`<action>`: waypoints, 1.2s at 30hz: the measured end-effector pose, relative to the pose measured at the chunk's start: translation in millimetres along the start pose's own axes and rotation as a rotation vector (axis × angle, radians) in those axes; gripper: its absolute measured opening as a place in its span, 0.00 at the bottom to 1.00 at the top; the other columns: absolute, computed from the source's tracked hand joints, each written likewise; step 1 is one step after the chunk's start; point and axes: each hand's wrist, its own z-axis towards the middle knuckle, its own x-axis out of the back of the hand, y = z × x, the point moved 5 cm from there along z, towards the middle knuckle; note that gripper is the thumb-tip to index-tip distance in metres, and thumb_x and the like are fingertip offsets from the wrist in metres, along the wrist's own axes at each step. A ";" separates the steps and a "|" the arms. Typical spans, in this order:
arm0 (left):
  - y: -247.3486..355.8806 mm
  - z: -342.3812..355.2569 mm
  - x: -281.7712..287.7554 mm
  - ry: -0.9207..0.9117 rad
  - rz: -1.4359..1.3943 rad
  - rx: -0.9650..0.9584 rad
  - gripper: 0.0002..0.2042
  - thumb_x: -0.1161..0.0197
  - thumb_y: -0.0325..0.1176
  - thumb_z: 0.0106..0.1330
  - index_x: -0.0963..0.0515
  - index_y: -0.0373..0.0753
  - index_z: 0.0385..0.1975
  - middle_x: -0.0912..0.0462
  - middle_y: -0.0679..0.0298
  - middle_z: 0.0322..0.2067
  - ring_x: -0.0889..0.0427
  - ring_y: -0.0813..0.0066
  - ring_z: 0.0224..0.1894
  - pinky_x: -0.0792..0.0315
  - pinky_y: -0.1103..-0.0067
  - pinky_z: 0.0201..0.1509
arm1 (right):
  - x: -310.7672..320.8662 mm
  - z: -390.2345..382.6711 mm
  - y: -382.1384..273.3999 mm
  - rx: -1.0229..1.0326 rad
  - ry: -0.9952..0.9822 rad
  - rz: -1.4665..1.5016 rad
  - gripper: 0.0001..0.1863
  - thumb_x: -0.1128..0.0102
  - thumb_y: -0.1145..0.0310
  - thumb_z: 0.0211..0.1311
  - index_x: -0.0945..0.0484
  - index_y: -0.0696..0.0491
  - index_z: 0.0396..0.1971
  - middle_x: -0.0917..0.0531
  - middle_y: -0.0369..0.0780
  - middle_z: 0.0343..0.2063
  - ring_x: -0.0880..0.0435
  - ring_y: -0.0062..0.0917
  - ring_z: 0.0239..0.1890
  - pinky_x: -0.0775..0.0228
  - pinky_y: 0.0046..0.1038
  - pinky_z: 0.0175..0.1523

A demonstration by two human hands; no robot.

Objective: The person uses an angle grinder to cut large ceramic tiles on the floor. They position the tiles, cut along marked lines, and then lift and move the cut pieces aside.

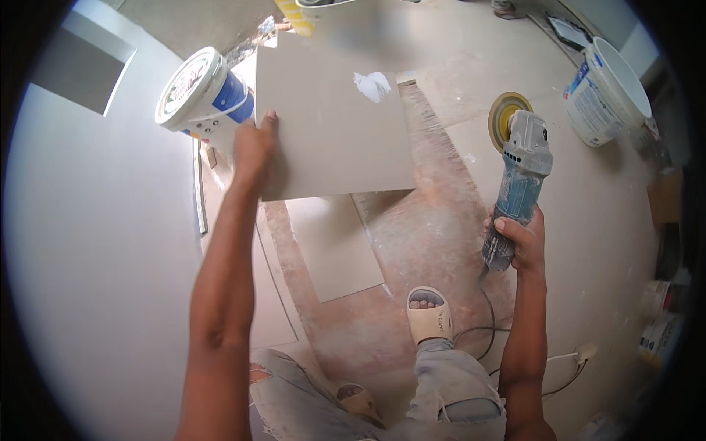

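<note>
My left hand [254,147] grips the left edge of a large grey-beige tile [331,132], its thumb lying on the face and its other fingers hidden behind. A white smear marks the tile's upper right. My right hand [521,237] is wrapped round the body of an angle grinder [521,176], teal and grey and coated in dust. The grinder's yellow-rimmed disc [507,120] points up and away from me, apart from the tile. Below the raised tile, another piece of tile [334,250] lies flat on the dusty reddish ground.
A lidded white and blue bucket [195,92] stands by the wall, just left of the tile. At far right is an open white bucket [607,92]. The grinder's cord [491,323] curls near my sandalled foot [429,314], towards a plug connector [586,352].
</note>
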 end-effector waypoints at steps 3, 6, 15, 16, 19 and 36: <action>68.0 8.8 14.6 -0.034 0.330 -0.252 0.24 0.41 0.50 0.73 0.20 0.28 0.40 0.16 0.47 0.33 0.17 0.62 0.36 0.26 0.66 0.43 | 16.4 -29.5 -15.6 0.007 0.067 -0.084 0.26 0.29 0.68 0.45 0.28 0.61 0.45 0.18 0.43 0.34 0.14 0.29 0.32 0.19 0.30 0.40; 125.6 -1.8 27.4 -0.073 0.481 -0.534 0.25 0.40 0.51 0.71 0.20 0.27 0.36 0.18 0.41 0.26 0.16 0.46 0.31 0.25 0.60 0.43 | 33.2 -62.1 -34.0 0.047 0.101 -0.120 0.28 0.28 0.66 0.44 0.28 0.61 0.45 0.18 0.44 0.34 0.15 0.29 0.32 0.19 0.30 0.40; 146.8 -51.2 67.1 -0.245 0.573 -0.818 0.20 0.36 0.46 0.70 0.26 0.33 0.26 0.24 0.49 0.18 0.24 0.56 0.22 0.31 0.62 0.30 | 42.9 -117.5 -67.3 0.048 0.137 -0.055 0.33 0.26 0.62 0.38 0.28 0.62 0.45 0.19 0.44 0.32 0.15 0.30 0.31 0.19 0.31 0.39; 139.8 -55.1 71.5 -0.246 0.561 -0.815 0.19 0.34 0.44 0.69 0.27 0.33 0.26 0.26 0.51 0.18 0.27 0.57 0.20 0.33 0.63 0.29 | 40.3 -119.4 -68.6 0.033 0.133 -0.049 0.33 0.26 0.63 0.38 0.28 0.62 0.45 0.19 0.44 0.32 0.15 0.30 0.31 0.19 0.31 0.39; 119.3 -62.0 79.1 -0.284 0.568 -0.828 0.17 0.32 0.41 0.67 0.26 0.33 0.27 0.25 0.49 0.20 0.26 0.52 0.22 0.33 0.63 0.29 | 28.6 -122.5 -73.9 -0.026 0.062 -0.035 0.31 0.25 0.66 0.38 0.26 0.60 0.46 0.18 0.39 0.33 0.17 0.24 0.32 0.23 0.26 0.42; 57.6 -103.6 103.4 -0.336 0.436 -0.936 0.10 0.27 0.29 0.59 0.24 0.34 0.31 0.16 0.54 0.28 0.16 0.54 0.28 0.23 0.68 0.33 | -50.3 -65.9 -129.3 -0.159 -0.369 -0.452 0.29 0.24 0.63 0.47 0.24 0.63 0.46 0.19 0.37 0.34 0.22 0.19 0.37 0.28 0.24 0.46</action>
